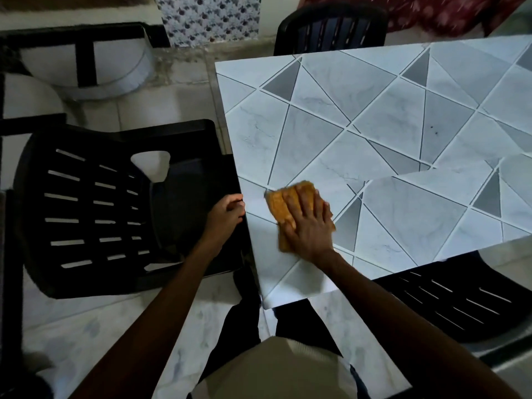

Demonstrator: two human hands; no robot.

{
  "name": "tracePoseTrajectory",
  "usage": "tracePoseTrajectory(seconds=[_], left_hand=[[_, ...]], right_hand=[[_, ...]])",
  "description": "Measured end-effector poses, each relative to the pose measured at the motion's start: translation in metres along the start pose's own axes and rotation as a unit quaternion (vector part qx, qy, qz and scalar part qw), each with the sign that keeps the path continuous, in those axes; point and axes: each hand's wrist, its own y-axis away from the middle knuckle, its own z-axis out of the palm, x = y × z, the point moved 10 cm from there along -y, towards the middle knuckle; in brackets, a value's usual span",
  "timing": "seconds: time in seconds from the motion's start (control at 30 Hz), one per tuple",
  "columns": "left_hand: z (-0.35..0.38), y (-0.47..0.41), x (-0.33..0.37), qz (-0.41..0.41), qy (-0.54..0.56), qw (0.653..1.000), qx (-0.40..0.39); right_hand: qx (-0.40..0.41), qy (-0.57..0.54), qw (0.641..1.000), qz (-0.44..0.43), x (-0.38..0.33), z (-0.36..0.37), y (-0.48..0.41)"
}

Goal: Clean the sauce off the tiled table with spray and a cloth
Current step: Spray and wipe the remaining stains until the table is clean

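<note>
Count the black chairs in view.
3 chairs: one left of the table, one at its far side, one under its near-right edge. Others may be hidden.

The tiled table (pixel 374 125), filling the right of the frame, has a smooth, marble-veined surface in pale grey with darker triangles and thin raised-looking lines, and it is faintly glossy under the light. On its lower left part lies an orange cloth (pixel 280 205) of coarse, nubbly weave. At left, a black chair (pixel 86 197) of moulded, slatted plastic shows a dull sheen, as does a second slatted chair (pixel 460 306) at lower right. The floor (pixel 100 326) is pale, marbled tile, smooth and polished. Red patterned fabric (pixel 431 12) fills the upper right corner.
</note>
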Motion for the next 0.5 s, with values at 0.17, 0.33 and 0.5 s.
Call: tracePoseTrajectory(seconds=[0.17,0.33,0.5], left_hand=[[-0.005,0.003,0.02,0.076,-0.089,0.99,0.084],[0.032,-0.002,0.053,0.209,-0.281,0.935,0.052],[0.103,-0.01,0.048,0.239,-0.473,0.848,-0.009]], right_hand=[[0.019,-0.022,0.999,0.026,-0.044,0.005,-0.017],[0.039,-0.025,0.99,-0.136,-0.04,0.018,0.094],[0.017,-0.022,0.991,-0.128,0.006,0.011,0.094]])
